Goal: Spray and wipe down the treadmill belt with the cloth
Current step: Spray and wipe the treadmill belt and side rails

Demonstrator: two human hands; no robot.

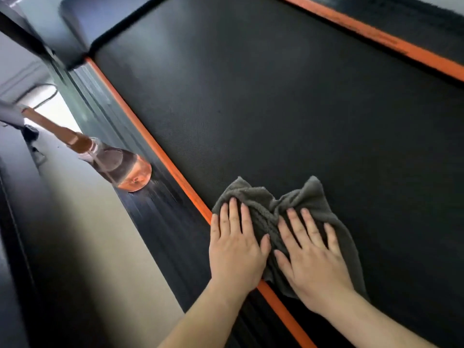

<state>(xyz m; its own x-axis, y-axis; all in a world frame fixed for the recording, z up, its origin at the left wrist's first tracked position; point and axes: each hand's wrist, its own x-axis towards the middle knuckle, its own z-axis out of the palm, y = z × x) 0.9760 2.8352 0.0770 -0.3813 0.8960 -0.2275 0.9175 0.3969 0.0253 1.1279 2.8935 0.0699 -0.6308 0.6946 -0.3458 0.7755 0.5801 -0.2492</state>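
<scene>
A crumpled grey cloth (pixel 266 202) lies on the black treadmill belt (pixel 276 109), close to the belt's left orange edge strip (pixel 150 144). My left hand (pixel 236 247) presses flat on the cloth's left part, fingers straight, its heel over the orange strip. My right hand (pixel 311 252) presses flat on the cloth's right part with fingers spread. A spray bottle (pixel 118 167) with clear body and orange top stands on the ribbed black side rail (pixel 160 217), left of the belt and apart from both hands.
A second orange strip (pixel 376 36) borders the belt at the upper right. The black motor cover (pixel 82 28) sits at the belt's far end. Pale floor (pixel 95 247) runs along the left of the treadmill, with a dark upright (pixel 15 247) at the far left.
</scene>
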